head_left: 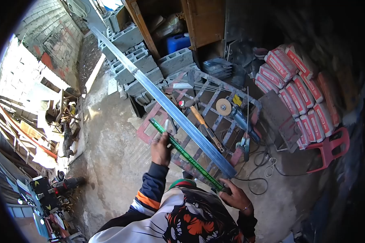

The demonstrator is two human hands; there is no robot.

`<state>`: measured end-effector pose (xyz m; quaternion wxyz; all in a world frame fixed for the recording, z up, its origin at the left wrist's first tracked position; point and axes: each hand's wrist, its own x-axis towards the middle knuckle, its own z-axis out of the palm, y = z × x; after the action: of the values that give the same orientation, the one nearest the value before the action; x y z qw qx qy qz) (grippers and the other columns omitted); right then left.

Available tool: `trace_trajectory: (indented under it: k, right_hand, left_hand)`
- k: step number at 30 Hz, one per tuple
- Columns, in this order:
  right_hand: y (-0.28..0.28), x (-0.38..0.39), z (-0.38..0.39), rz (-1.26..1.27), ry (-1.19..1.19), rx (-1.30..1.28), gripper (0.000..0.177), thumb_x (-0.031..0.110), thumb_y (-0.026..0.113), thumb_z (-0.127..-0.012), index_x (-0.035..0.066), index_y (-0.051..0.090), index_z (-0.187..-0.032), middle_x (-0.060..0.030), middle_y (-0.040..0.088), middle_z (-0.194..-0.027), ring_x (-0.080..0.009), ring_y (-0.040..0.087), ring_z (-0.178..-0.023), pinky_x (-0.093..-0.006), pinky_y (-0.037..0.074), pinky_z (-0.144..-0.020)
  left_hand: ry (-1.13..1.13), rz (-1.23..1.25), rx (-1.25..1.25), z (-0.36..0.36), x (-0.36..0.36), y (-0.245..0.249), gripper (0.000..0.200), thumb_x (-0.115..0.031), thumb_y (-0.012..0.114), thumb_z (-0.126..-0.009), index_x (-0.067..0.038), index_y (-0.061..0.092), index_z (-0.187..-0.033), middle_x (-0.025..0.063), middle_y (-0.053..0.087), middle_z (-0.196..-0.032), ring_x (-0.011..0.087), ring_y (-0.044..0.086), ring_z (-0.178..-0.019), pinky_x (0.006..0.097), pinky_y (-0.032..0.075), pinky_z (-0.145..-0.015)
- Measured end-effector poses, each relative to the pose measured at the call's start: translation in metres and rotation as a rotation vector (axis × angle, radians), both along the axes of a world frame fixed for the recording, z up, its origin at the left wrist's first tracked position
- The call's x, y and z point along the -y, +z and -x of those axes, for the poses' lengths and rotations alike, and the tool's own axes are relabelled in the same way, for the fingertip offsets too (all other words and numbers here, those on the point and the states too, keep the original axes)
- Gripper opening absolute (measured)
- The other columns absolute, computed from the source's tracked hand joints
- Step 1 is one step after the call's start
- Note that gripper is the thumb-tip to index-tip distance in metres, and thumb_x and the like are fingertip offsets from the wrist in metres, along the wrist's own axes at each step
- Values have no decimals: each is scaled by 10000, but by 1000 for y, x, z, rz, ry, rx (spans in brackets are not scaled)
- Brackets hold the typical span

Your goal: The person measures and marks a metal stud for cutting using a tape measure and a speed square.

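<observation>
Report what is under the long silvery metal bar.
Grey concrete blocks show under its far part, a reddish metal grid under its near part; surfaces the bar covers cannot be seen.

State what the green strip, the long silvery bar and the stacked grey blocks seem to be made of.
Green strip: perhaps coated metal or plastic; it is glossy, with dark markings.
Long silvery bar: likely metal, bare or galvanised; it shines in streaks.
Stacked grey blocks: apparently unpainted concrete, matte and rough, with hollow cores.

Green strip (190, 158) — marks too small to read; shirt (192, 220) — cut off below.
</observation>
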<state>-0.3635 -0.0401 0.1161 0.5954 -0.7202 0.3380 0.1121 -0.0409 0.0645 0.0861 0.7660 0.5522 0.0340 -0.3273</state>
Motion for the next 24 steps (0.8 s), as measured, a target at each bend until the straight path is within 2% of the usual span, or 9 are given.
trace_trajectory:
  k: [4, 6, 9, 10, 11, 15, 16, 20, 24]
  right_hand:
    - [19, 13, -74, 387, 3, 128, 781, 388, 662, -849, 34, 331, -1462, -304, 551, -1285, -432, 564, -1172, -451, 462, -961]
    - [34, 26, -112, 422, 14, 105, 798, 407, 660, -845, 26, 326, -1461, -309, 548, -1284, -440, 562, -1169, -456, 465, -957]
    - [80, 56, -179, 448, 19, -51, 831, 450, 648, -833, 0, 325, -1453, -316, 546, -1283, -454, 554, -1168, -467, 456, -967]
    - [76, 72, -198, 536, 17, 6, 832, 457, 640, -832, -2, 326, -1452, -317, 544, -1287, -455, 551, -1170, -470, 450, -979]
    - [65, 89, -218, 623, 15, 62, 834, 464, 631, -831, -4, 326, -1451, -318, 542, -1290, -456, 549, -1173, -472, 443, -990]
    - [19, 191, -310, 842, -2, 71, 792, 455, 672, -794, 18, 407, -1400, -271, 521, -1348, -429, 484, -1261, -457, 405, -1053]
    - [6, 215, -330, 903, 20, 38, 771, 444, 693, -778, 33, 433, -1377, -251, 499, -1375, -413, 460, -1287, -448, 395, -1066]
    - [-71, 298, -376, 1104, 195, 40, 733, 410, 756, -734, 73, 486, -1326, -202, 439, -1434, -371, 417, -1328, -430, 386, -1083]
    - [-90, 328, -376, 1111, 314, -50, 768, 424, 797, -704, 88, 499, -1327, -194, 446, -1423, -367, 416, -1328, -430, 384, -1085]
  left_hand:
    - [-310, -88, 70, 44, 2, 2, 359, -328, 551, -1003, 0, 634, -1122, 35, 600, -899, 157, 608, -764, 320, 522, -740]
    - [-525, -106, 130, 40, -11, -7, 429, -362, 536, -1012, 1, 616, -1225, 36, 603, -918, 137, 594, -791, 300, 506, -762]
    - [-675, -188, 270, 26, -46, 14, 447, -358, 531, -1015, -6, 592, -1283, 30, 603, -923, 121, 563, -822, 286, 490, -766]
    - [-700, -201, 290, 18, -58, 21, 453, -347, 539, -1013, -4, 573, -1306, 32, 599, -940, 113, 534, -845, 270, 475, -762]
    - [-706, -201, 281, 9, -70, 16, 453, -347, 539, -1013, -4, 573, -1306, 32, 599, -940, 113, 534, -845, 270, 475, -762]
    - [-536, -381, 614, -24, -113, -10, 301, -95, 535, -987, 12, 587, -1264, 87, 585, -921, 146, 545, -763, 273, 467, -716]
    - [-528, -457, 676, -29, -114, 6, 316, -13, 501, -958, -8, 594, -1260, 100, 593, -933, 168, 558, -768, 282, 471, -726]
    - [-482, -559, 709, -41, -133, 13, 380, 52, 485, -907, -22, 596, -1263, 110, 606, -938, 189, 574, -782, 291, 480, -743]
    - [-459, -603, 622, -41, -154, 10, 386, 59, 495, -892, -28, 613, -1249, 118, 612, -931, 195, 587, -761, 294, 487, -732]
